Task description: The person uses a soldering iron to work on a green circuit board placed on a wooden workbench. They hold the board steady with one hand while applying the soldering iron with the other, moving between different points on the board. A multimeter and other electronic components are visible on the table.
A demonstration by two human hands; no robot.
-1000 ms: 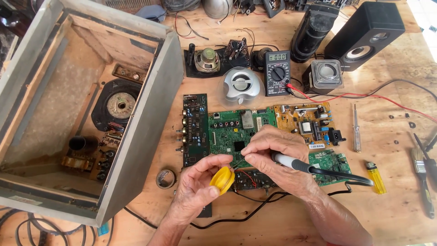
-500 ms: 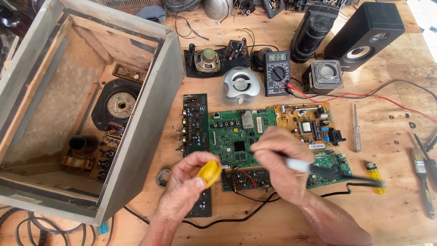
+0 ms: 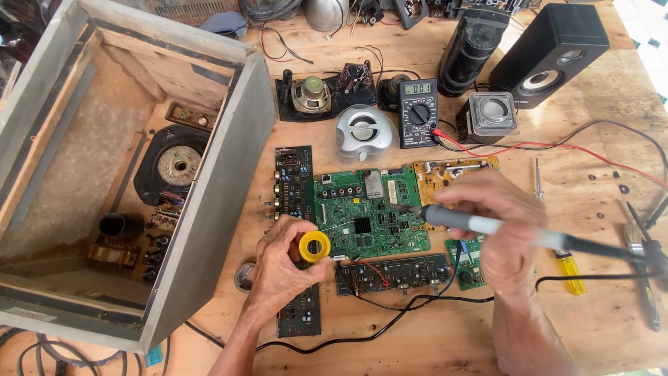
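The left hand (image 3: 282,268) is sitting just below the centre of the frame, and its fingers (image 3: 306,228) are curling closed around a small yellow spool (image 3: 314,246) with a round hole in the middle. A thin bright wire (image 3: 342,227) is running from the spool up and to the right over the green circuit board (image 3: 369,216). The right hand (image 3: 497,230) is at the centre right, and its fingers are clenching around the grey handle of a soldering iron (image 3: 487,224). The iron is lying nearly level, its tip pointing left over the right part of the green board; whether the tip is touching the board, I cannot tell. Its black rear end is reaching toward the right edge of the frame.

The green board is lying flat on the wooden tabletop (image 3: 417,341), in the centre. A long dark board (image 3: 293,188) is lying just beside it on the left, a narrow dark board (image 3: 393,273) just below it, and an orange-brown board (image 3: 452,173) at its upper right. A yellow lighter (image 3: 570,271) is lying to the right of the right hand.

Above the boards a round silver speaker (image 3: 363,132) and a black multimeter (image 3: 417,111) with red leads are standing side by side. A black speaker box (image 3: 550,52) is standing in the upper right. A large open wooden cabinet (image 3: 209,202) is filling the left of the frame.
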